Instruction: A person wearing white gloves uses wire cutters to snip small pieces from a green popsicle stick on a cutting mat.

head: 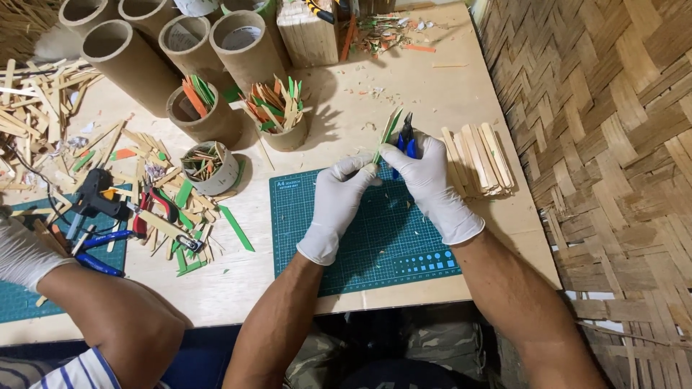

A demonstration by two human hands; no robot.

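Observation:
Both my hands wear white gloves and meet above the far edge of a teal cutting mat [375, 238]. My left hand [335, 205] pinches the lower end of thin green and natural wooden sticks [388, 133], which point up and away. My right hand [429, 180] grips small blue-handled cutters [406, 138], whose dark jaws sit right beside the sticks. A stack of plain wooden sticks [479, 158] lies just to the right of my right hand.
Cardboard tubes [245, 47] and cups of coloured sticks [277, 112] stand at the back. Loose sticks, red pliers [162, 205] and a black glue gun [97, 194] litter the left. Another person's gloved hand [21, 256] rests at the left edge. A woven bamboo wall [605, 144] runs along the right.

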